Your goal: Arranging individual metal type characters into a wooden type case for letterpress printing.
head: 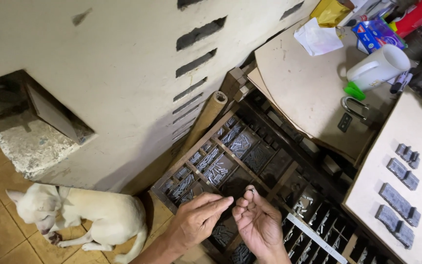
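Blue carton [376, 33] top right; left hand [197, 218] open, right hand [256, 221] grip pinching metal piece [250, 191].

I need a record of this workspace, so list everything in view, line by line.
Type case: one, dark wood, many compartments of small grey metal pieces, under the hands.
Grey metal blocks: several groups, on the pale board at right.
Mug: one, white, on the upper board.
Crumpled paper: one, white, upper board.
Blue packet: one, top right.
Cardboard tube: one, tan, leaning by the wall.
Dog: one, white, lying on the tiled floor, lower left.
Left hand: fingers pointing toward the right hand.
Right hand: palm up, fingers curled over the case; any piece held is too small to tell.
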